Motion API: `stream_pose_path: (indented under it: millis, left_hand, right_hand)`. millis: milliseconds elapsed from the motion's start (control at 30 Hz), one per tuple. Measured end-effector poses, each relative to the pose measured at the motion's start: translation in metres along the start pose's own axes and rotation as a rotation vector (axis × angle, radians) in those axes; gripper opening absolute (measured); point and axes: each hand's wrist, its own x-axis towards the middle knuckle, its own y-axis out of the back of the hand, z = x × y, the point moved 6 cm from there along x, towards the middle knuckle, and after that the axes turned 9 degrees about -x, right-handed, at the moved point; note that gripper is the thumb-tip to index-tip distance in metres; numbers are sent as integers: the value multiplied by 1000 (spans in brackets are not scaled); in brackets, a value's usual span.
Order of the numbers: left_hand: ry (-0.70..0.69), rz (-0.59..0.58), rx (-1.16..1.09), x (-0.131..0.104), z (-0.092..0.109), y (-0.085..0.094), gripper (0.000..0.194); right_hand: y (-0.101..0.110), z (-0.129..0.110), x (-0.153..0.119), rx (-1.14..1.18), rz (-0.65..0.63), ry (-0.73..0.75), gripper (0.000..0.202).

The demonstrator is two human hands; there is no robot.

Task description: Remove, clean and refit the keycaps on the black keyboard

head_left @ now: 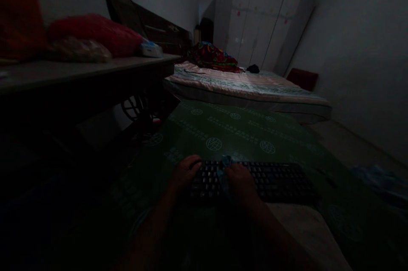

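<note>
A black keyboard (282,179) lies across the green printed sheet (204,126) in front of me. At its left end, my left hand (185,172) grips the keyboard, with the thumb near the top-left keys. My right hand (241,182) is closed on a crumpled blue cloth (224,174), which rests on the keys left of the keyboard's middle. The dim light hides part of the fingers of both hands. Near my right forearm, a pale cloth-like piece (302,224) lies below the keyboard's front edge.
On the left stands a wooden table (127,67) bearing a red plastic bag (95,31) and a small light packet (151,49). A bed (251,88) with a patterned blanket (216,56) is beyond the green surface. Bluish fabric (379,179) lies at the right.
</note>
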Motion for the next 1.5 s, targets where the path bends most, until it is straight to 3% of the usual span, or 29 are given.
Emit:
stream_pose_path:
  millis: [67,233,300,400,567,900,1033,1267,1500]
  left_hand:
    - [-8,-4,3,0,0,0,34]
    - [-4,-9,20,6,-4,2,38]
    - [3,-10,25,10,-6,4,41]
    - [13,-14,28,13,-7,5,41]
    - [42,10,33,15,-11,5,43]
    - [54,27,64,18,-7,7,43]
    - [57,24,79,15,-2,8,40]
    - [59,27,85,14,-1,7,37]
    - [76,39,98,15,-3,8,36]
  right_hand:
    - [-3,-5,5,15,-2,-17,13]
    - [-7,-42,25,67,-24,104,8]
    - [-6,-42,28,63,-49,133,9]
    - [0,-19,23,17,-96,89,11]
    - [6,27,6,-54,-123,-125,12]
    - [-3,12,15,2,-178,-30,10]
    - [3,35,6,-30,-222,-75,15]
    - [22,98,-16,-162,-352,-349,24]
    - [18,98,-15,-160,-426,-370,24]
